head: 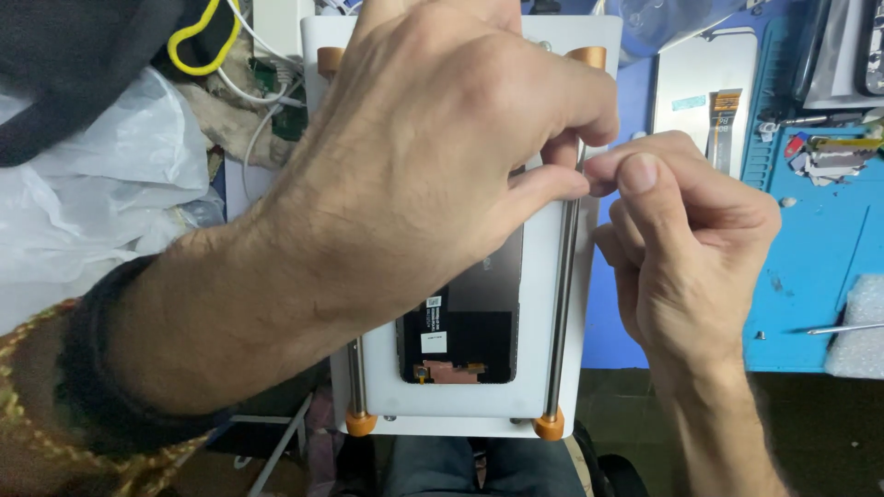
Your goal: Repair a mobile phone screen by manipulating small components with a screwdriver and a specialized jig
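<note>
Left hand (433,138) covers the phone (474,313); right hand (686,248) pinches the fixture's right rod (564,276).

Two hands are at work: the left hand (442,138) and the right hand (686,248). One white fixture (460,396) carries two metal rods (564,304) and four orange end caps (549,425). One dark phone panel (470,322) lies on it. One blue mat (810,258), one spare screen (704,87), one foam block (858,327), one plastic bag (101,184) and one yellow cable (198,32) lie around.
</note>
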